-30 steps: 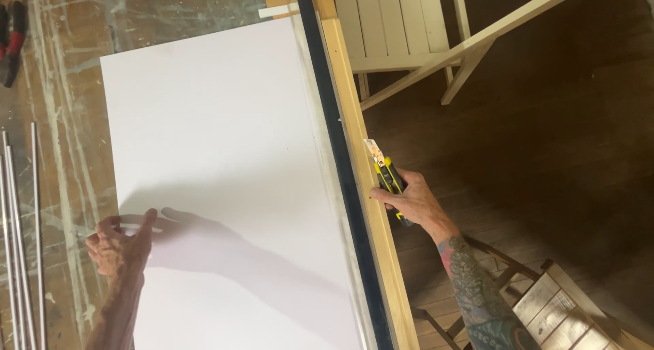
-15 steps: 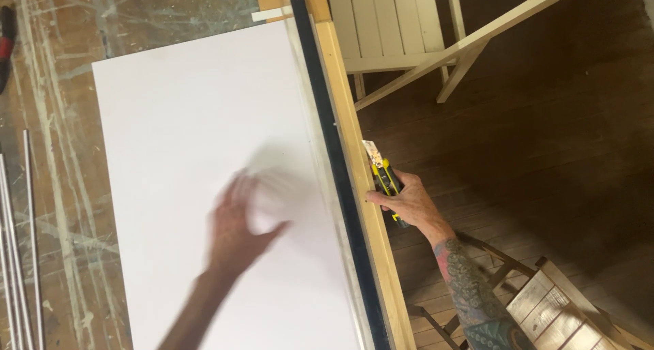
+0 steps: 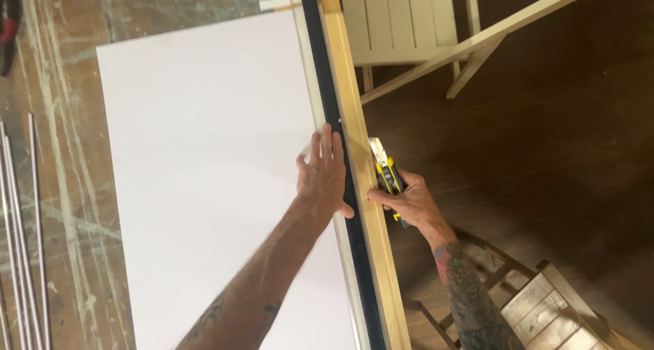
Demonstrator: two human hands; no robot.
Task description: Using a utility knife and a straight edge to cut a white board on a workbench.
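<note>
Head view, looking straight down on a workbench: a large white board (image 3: 204,179) lies flat on the paint-streaked tabletop (image 3: 61,159), and everything else sits in relation to it. Along the board's right edge runs a long dark straightedge (image 3: 334,118), with a pale wooden rail (image 3: 354,118) just outside it at the table's edge. The left hand (image 3: 322,176) lies palm down at the board's right edge, fingers spread and extended flat, fingertips reaching onto the straightedge; it grips nothing, only pressing down. Just right of the board, across the wooden rail, the right hand (image 3: 412,203) has its fingers curled closed around a yellow and black utility knife (image 3: 385,176), whose blade end points up along the rail, close against its outer side. To the left of the board, thin metal rods (image 3: 20,241) lie on the tabletop, well apart from both hands. Beyond the rail, right of the board, white slatted wooden furniture (image 3: 409,23) stands on a dark floor (image 3: 545,152).
</note>
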